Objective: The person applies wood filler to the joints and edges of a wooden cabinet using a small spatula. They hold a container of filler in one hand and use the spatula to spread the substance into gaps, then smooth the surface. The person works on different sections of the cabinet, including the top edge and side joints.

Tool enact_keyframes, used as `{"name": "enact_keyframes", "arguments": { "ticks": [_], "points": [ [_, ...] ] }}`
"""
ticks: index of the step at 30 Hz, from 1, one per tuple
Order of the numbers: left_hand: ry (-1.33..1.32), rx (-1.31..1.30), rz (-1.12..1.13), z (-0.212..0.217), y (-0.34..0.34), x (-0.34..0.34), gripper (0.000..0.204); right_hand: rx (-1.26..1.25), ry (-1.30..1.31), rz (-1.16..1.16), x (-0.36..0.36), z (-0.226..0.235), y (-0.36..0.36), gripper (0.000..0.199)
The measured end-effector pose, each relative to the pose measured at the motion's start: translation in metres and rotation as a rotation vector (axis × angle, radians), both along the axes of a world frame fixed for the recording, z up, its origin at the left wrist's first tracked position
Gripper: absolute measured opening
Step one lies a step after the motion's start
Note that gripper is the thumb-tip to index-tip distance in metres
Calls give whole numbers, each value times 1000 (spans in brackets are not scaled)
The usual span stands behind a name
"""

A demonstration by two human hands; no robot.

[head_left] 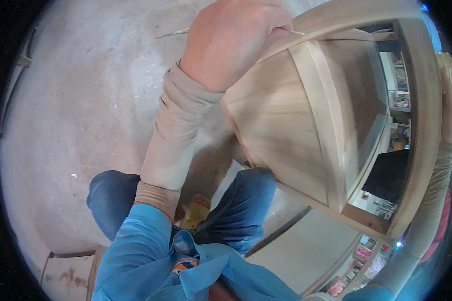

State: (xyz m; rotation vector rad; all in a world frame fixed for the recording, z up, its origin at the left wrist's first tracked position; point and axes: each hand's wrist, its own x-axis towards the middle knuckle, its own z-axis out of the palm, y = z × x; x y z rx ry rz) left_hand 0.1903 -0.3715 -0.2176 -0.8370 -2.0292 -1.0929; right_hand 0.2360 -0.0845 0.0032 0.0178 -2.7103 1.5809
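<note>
My left hand is closed in a fist beside the top edge of a pale wooden frame. A thin, pointed stick-like tool pokes out on the left of the fist. Its kind cannot be made out. The frame belongs to a piece of bare wooden furniture with panels and a curved rail across them. At the far right rim, my right hand reaches along the outer side of the frame. It seems to hold a pale yellow thing, stretched by the picture's rim.
Grey, stained concrete floor spreads to the left. My bent knees are close against the furniture's lower edge. A yellowish object is between my legs. Shelves with small goods show through the frame's opening. A wooden-edged board stands at lower left.
</note>
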Motion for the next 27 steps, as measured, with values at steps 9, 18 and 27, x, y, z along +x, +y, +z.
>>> {"name": "enact_keyframes", "arguments": {
  "ticks": [9, 18, 27],
  "points": [
    [40, -280, 88, 32, 18, 11, 9, -169, 18, -36, 30, -10, 9, 51],
    [73, -420, 96, 39, 32, 12, 9, -224, 74, -129, 53, -15, 37, 51],
    [-126, -341, 62, 27, 24, 9, 6, -222, 109, -217, 64, -14, 52, 51]
  ]
}}
